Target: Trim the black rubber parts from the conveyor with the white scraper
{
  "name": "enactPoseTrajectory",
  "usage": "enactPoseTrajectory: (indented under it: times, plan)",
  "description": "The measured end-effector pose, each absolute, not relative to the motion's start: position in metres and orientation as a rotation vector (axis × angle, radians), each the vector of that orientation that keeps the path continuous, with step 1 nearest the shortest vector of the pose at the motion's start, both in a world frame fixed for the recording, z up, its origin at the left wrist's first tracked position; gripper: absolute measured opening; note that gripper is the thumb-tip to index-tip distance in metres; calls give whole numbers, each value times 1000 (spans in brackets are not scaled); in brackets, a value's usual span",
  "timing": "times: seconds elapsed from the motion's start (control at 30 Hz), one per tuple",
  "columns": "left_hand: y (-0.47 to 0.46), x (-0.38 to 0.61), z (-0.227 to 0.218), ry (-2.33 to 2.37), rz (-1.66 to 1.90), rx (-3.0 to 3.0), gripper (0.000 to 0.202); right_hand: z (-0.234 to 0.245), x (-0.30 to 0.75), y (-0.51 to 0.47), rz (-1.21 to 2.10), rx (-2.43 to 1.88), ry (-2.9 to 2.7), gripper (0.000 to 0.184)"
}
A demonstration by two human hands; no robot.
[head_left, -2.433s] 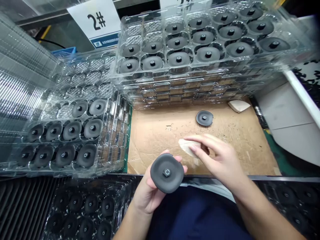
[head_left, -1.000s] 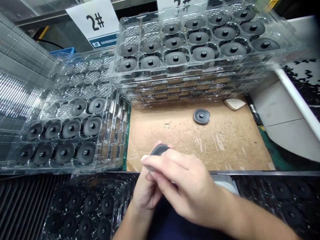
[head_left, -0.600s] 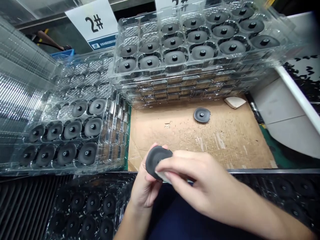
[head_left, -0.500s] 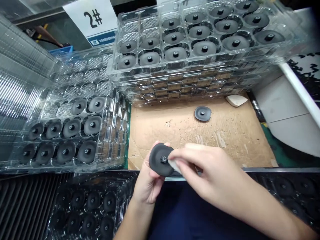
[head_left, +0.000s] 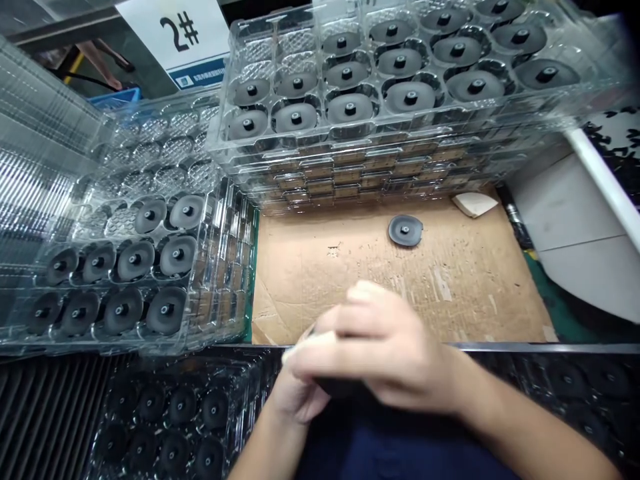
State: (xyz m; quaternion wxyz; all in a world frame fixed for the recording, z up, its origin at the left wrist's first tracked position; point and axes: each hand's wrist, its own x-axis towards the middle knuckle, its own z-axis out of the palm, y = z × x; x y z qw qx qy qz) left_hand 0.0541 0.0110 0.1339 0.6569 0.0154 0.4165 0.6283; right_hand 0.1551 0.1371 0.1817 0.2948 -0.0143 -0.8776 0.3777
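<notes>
My left hand [head_left: 295, 401] is closed around a black round-cornered disc with a central stub, now mostly covered; only a dark part of the disc [head_left: 341, 387] shows under the fingers. Across its face lies my right hand [head_left: 383, 350], blurred by motion, with its fingers bent. The small white pad pinched in it half a second ago is hidden now or blends with the fingers. Beyond both hands, a similar disc [head_left: 405, 231] lies stub up on the cardboard [head_left: 310, 267].
A stack of clear trays [head_left: 350, 143] with black discs stands at the back, another tray stack [head_left: 220, 267] at left. More discs sit in a dark tray [head_left: 195, 427] below. A pale wedge-shaped piece [head_left: 475, 204] and a white box [head_left: 575, 207] are at right.
My right hand has moved left over the disc and now covers it and the pad. My left hand has hardly moved. The whole view has shifted slightly.
</notes>
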Motion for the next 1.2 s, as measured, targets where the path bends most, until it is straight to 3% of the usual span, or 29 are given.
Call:
enactPoseTrajectory:
  times: [0.2,0.47,0.57,0.7,0.9,0.97,1.1,1.2]
  plan:
    - [10,48,133,675,1461,12,58,136,174,149,1160,-944,-2276,21]
    - [13,44,130,600,1473,40,54,76,190,110,1295,-899,-2414,23]
    - [14,45,133,615,1471,35,54,90,194,127,1258,-995,-2355,24]
    - [18,50,136,656,1487,26,56,144,194,143,1095,-1048,-2164,22]
    - [19,58,132,849,1524,1,51,190,169,130,909,-368,-2344,26]
    - [15,55,131,879,1558,-2,52,186,172,131,1112,-501,-2380,24]
    - [7,43,134,862,1610,69,57,165,198,133,1910,-562,-2206,15]
    - [9,40,136,803,1637,120,52,142,214,127,2091,-818,-1995,20]
